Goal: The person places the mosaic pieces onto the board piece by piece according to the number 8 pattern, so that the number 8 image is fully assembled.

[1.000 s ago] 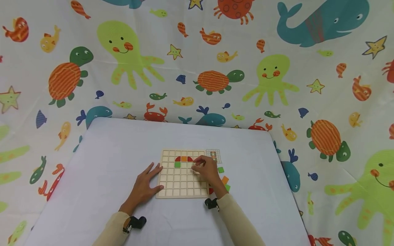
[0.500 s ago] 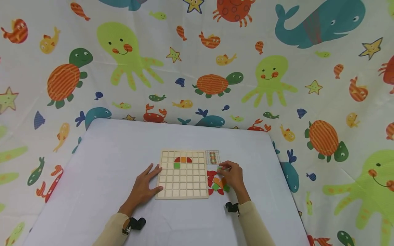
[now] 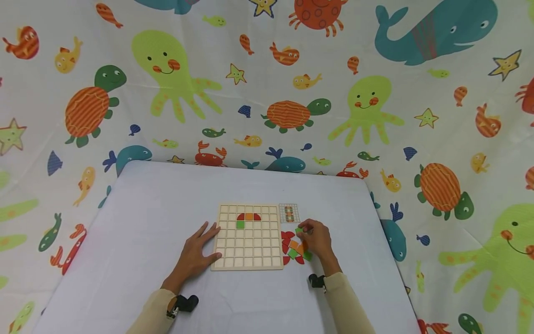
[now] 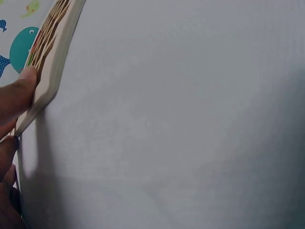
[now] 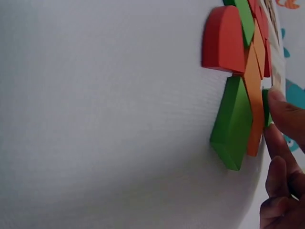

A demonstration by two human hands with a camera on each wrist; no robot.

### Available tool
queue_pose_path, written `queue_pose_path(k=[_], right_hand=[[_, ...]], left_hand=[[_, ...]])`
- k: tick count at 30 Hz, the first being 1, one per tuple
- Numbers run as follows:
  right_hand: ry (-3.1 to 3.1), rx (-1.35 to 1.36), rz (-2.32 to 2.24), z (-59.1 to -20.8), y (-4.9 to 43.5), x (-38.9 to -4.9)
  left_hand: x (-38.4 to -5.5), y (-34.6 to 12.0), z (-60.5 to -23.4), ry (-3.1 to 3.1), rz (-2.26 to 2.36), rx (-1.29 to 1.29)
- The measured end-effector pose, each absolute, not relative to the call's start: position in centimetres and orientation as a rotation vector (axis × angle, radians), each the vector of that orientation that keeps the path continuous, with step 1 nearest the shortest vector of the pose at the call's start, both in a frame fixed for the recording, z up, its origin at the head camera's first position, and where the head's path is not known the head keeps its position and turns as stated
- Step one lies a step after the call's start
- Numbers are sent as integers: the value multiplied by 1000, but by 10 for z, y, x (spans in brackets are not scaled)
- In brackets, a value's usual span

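Note:
A wooden grid board point(image 3: 252, 246) lies on the table. My left hand point(image 3: 193, 254) rests along its left edge, fingers spread and thumb nearer the front corner. In the left wrist view the thumb point(image 4: 21, 93) touches the board's rim. Near the top of the grid sit an orange square point(image 3: 249, 216), two red quarter-round pieces point(image 3: 240, 217) beside it, and a green square point(image 3: 240, 224) below the left one. Right of the board, my right hand point(image 3: 318, 239) pinches another green square block point(image 5: 266, 107) between thumb and fingertips.
Loose red, orange and green blocks point(image 3: 293, 254) lie beside the board's right edge, partly under the right hand. A small pattern card point(image 3: 289, 213) lies by its upper right corner. The white-covered table point(image 3: 167, 195) meets a sea-animal curtain point(image 3: 233, 116) behind.
My right hand has moved from over the board to the loose blocks on the right and grips a green square block there. The left hand stays at the board's edge.

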State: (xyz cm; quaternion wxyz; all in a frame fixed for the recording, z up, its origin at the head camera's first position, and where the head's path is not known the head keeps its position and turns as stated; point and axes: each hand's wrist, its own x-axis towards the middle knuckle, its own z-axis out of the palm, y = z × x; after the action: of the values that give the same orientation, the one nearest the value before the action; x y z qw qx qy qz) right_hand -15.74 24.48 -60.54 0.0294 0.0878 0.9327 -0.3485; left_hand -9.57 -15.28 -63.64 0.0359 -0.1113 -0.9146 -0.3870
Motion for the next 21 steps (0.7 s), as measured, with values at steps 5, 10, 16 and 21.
queue_pose_path(k=[5, 10, 16, 21], right_hand=[[2911, 284, -990, -605, 243, -156], [2896, 260, -1008, -603, 246, -157], [2839, 244, -1186, -596, 243, -157], [2816, 178, -1316, -592, 227, -160]], left_hand=[[-95, -153, -637, -2810, -1187, -344], [-94, -153, -637, -2804, -1182, -343], [-94, -152, -638, -2777, -1167, -347], [-95, -153, -639, -2782, -1173, -353]])
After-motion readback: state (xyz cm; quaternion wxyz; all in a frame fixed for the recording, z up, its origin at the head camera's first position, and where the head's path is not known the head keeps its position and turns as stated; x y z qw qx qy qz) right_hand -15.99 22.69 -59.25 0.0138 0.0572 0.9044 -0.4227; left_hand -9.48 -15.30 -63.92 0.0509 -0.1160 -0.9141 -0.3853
